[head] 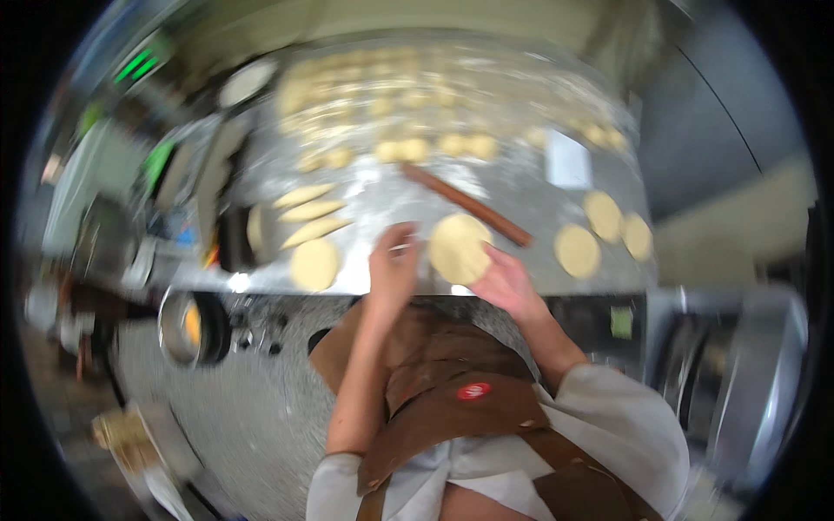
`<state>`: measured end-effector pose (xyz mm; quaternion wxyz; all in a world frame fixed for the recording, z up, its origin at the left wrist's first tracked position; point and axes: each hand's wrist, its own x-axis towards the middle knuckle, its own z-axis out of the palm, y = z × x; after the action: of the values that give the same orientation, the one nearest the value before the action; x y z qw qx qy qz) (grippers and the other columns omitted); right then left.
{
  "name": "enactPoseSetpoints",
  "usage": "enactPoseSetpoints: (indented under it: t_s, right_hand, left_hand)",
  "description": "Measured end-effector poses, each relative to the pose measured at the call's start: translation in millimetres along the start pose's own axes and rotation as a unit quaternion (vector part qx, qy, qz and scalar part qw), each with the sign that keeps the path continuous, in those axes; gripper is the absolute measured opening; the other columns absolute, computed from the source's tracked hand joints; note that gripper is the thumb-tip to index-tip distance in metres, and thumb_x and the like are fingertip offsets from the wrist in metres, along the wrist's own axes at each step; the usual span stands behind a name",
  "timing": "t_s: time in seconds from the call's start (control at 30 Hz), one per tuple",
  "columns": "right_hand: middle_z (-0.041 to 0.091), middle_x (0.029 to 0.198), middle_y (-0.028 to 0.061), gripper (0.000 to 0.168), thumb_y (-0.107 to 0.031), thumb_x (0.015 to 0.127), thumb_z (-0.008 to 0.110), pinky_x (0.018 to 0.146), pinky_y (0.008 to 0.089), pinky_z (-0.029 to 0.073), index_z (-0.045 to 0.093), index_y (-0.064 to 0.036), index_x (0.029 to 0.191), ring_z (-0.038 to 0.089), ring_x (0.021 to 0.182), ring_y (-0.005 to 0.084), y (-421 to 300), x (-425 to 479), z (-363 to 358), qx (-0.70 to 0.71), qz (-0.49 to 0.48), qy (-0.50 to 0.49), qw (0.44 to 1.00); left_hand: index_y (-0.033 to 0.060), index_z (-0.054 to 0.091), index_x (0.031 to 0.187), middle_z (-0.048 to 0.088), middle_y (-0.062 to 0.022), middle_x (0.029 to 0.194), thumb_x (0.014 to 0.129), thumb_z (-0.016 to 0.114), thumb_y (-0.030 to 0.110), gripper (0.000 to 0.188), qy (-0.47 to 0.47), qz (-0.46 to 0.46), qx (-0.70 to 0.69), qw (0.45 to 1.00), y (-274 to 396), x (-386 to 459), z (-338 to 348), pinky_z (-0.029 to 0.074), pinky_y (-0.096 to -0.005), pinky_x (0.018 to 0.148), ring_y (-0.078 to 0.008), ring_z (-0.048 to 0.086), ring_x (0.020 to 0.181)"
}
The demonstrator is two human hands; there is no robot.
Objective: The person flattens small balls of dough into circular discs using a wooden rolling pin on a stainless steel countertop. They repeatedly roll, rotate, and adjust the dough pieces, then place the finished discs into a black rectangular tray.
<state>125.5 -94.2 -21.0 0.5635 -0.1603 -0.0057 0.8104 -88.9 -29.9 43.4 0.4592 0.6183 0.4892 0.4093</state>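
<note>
My right hand (505, 277) holds a flat round of dough (459, 249) by its lower right edge, near the front of the metal worktable (417, 202). To its left, my left hand (396, 257) is raised with fingers curled; blur hides whether anything is between them. A wooden rolling pin (469, 205) lies slantwise just beyond the held round. Left of my hands lie several pointed, folded dough pieces (313, 210) and one flat round (315, 264). More flat rounds (577, 251) rest at the right.
Rows of dough balls (404, 151), partly under clear plastic film, fill the table's far side. A white card or scraper (568, 159) lies at the right. A dark container (236, 238) stands at the left. Below the table's front edge, left, is a round metal bowl (186, 327).
</note>
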Motion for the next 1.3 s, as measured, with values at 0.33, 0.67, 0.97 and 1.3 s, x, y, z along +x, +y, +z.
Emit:
enactPoseSetpoints:
  t_s: [0.33,0.67,0.97,1.3]
  right_hand:
    - [0.047,0.152,0.0194,0.052,-0.023,0.104,0.05,0.121,0.0539,0.031,0.04,0.001,0.149,0.044,0.142,0.0352,-173,-96,-16,-0.037,-0.27,0.038,0.961]
    - [0.061,0.134,0.0179,0.038,-0.022,0.105,0.05,0.112,0.0482,0.045,0.052,0.002,0.134,0.057,0.126,0.0332,-338,-78,-47,-0.152,-0.367,0.238,0.886]
    - [0.068,0.12,0.0141,0.038,-0.015,0.098,0.061,0.097,0.0317,0.05,0.059,0.005,0.131,0.065,0.111,0.0214,-339,-130,-99,-0.42,-0.498,0.488,0.581]
    - [0.031,0.159,0.0301,0.065,-0.036,0.106,0.046,0.124,0.0469,0.02,0.033,0.009,0.152,0.028,0.149,0.0424,-305,-174,-192,-0.83,-0.303,0.458,0.101]
  left_hand:
    - [0.0004,0.068,0.104,0.067,-0.0138,0.097,0.092,0.06,-0.001,0.015,0.071,0.103,0.148,0.981,-54,7,21,0.05,-0.0387,0.082,-0.0303,0.062,0.091]
    - [0.0025,0.066,0.102,0.061,-0.0165,0.103,0.087,0.061,-0.003,0.017,0.081,0.231,0.26,0.934,-58,10,21,0.045,-0.0436,0.084,-0.0363,0.057,0.095]
    - [0.0029,0.065,0.103,0.061,-0.0156,0.102,0.086,0.061,-0.004,0.019,0.078,0.229,0.261,0.935,-56,9,27,0.046,-0.044,0.083,-0.0358,0.057,0.095]
    - [0.0005,0.06,0.099,0.059,-0.0199,0.097,0.072,0.058,-0.01,0.029,0.092,0.232,0.229,0.941,-70,11,25,0.045,-0.0501,0.088,-0.042,0.055,0.096]
